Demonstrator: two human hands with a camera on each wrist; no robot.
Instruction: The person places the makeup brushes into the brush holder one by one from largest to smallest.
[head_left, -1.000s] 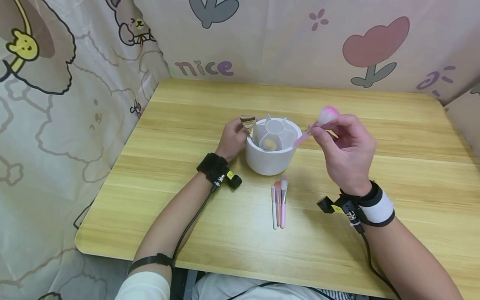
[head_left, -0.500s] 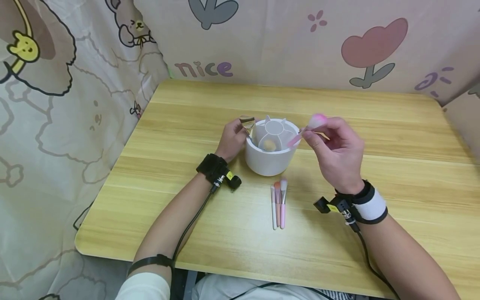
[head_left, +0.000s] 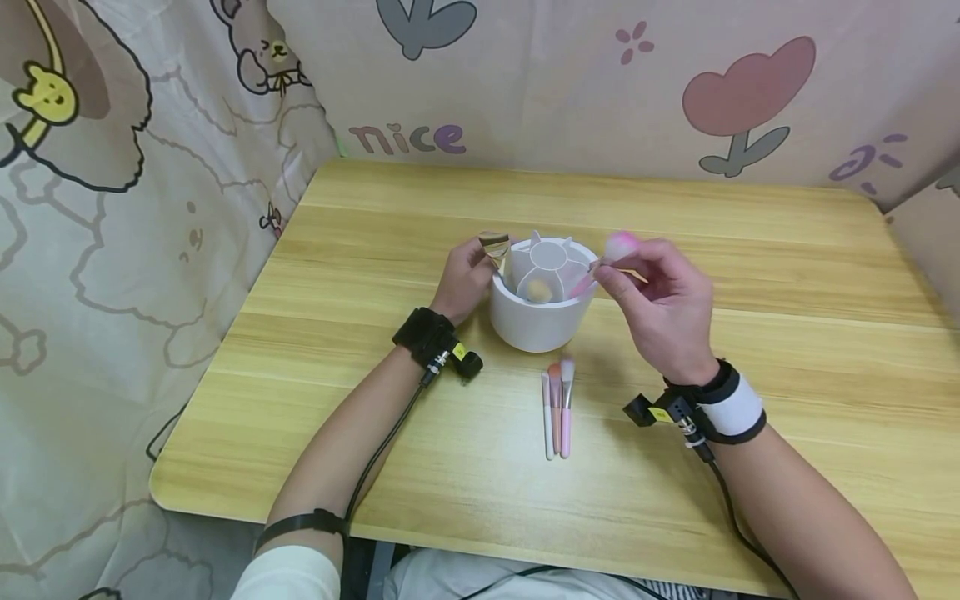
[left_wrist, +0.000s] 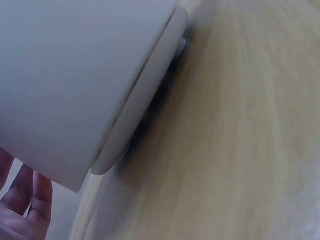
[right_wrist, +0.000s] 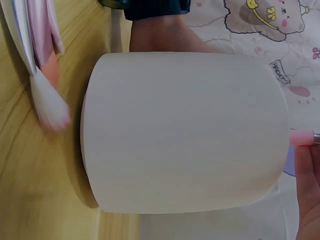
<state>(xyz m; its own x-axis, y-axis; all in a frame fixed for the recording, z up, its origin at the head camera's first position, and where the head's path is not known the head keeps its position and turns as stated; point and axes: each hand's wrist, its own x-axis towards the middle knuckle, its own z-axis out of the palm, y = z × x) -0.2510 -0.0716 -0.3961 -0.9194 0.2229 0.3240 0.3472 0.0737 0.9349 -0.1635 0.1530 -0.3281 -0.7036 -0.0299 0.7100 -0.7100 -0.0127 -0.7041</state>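
A white round brush holder (head_left: 538,327) with a divided insert stands upright at mid-table. Its white wall fills much of the right wrist view. My left hand (head_left: 459,282) holds the holder's left side, fingers reaching behind; some fingers (left_wrist: 40,197) show beside it in the left wrist view. A gold-ferruled brush (head_left: 496,246) sticks up from the left compartment. My right hand (head_left: 671,308) pinches a makeup brush (head_left: 619,247) with pink-and-white bristles up and a pink handle (right_wrist: 301,137). The handle slants down over the right rim, its end inside the holder's outline. A cream round shape (head_left: 538,290) shows through the front divider.
Three makeup brushes (head_left: 557,417) lie side by side on the wooden table (head_left: 375,225), in front of the holder. Patterned curtains (head_left: 585,100) hang behind the table and along its left. A cable (head_left: 735,517) runs from the camera on each wrist.
My right hand has moved left and slightly down, carrying the pink brush from outside the right rim to over the holder. The left hand and holder have stayed put.
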